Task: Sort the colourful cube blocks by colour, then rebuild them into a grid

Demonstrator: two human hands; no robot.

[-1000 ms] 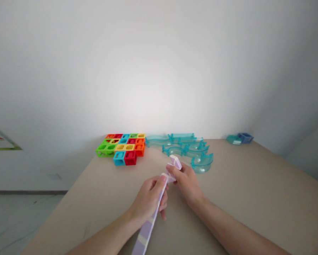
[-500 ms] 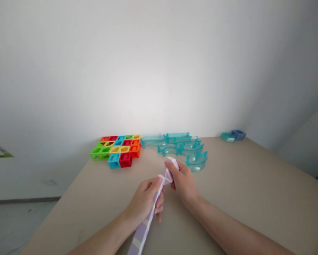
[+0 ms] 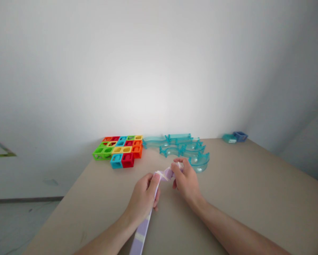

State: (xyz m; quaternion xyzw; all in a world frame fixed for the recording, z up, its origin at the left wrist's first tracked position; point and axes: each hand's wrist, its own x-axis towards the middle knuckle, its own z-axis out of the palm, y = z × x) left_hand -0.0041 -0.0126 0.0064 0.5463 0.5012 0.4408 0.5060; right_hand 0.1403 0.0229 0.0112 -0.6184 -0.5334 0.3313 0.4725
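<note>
A lilac and white snake puzzle [image 3: 140,236] of wedge-shaped segments runs from the bottom edge up to both hands, with a bent, twisted stretch between them. My left hand [image 3: 144,196] is closed around its long straight part, thumb on top. In my right hand [image 3: 184,180] the short far end is pinched between thumb and fingers, which partly cover it. Both hands are above the tabletop, near its middle.
Coloured hollow cube blocks [image 3: 119,150] stand in rows at the back left of the table [image 3: 243,198]. Beside them lie several clear teal track pieces [image 3: 172,150]. A blue block [image 3: 240,136] and a teal piece [image 3: 229,138] sit at the back right, against the wall [image 3: 159,71].
My right hand has turned the short end of the snake puzzle rightward, so the stretch between the hands now lies flatter. My left hand has shifted slightly left, still gripping.
</note>
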